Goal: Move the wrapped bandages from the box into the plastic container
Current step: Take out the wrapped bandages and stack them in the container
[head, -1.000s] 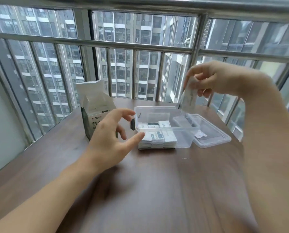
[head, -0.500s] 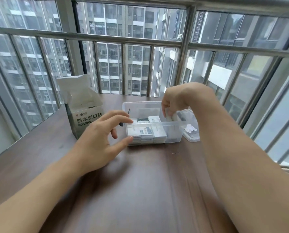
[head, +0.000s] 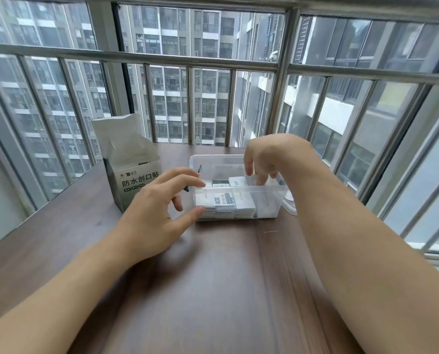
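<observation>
box (head: 134, 178) reads 防水创口贴; left hand (head: 159, 208) relaxed at container (head: 267, 200); right hand (head: 264, 159) grasp unclear.

The right hand's (head: 264, 159) fingertips were hidden inside the plastic container (head: 267, 203), so any held bandage could not be told. The lid (head: 289, 204) was mostly covered by the right forearm. The box's (head: 131, 175) contents were barely seen. Small print on the wrapped bandages (head: 224, 204) was unreadable.

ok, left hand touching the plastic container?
Touching. Head view: left hand fingertip and thumb tip meet the plastic container's left end wall, no gap visible.
</observation>
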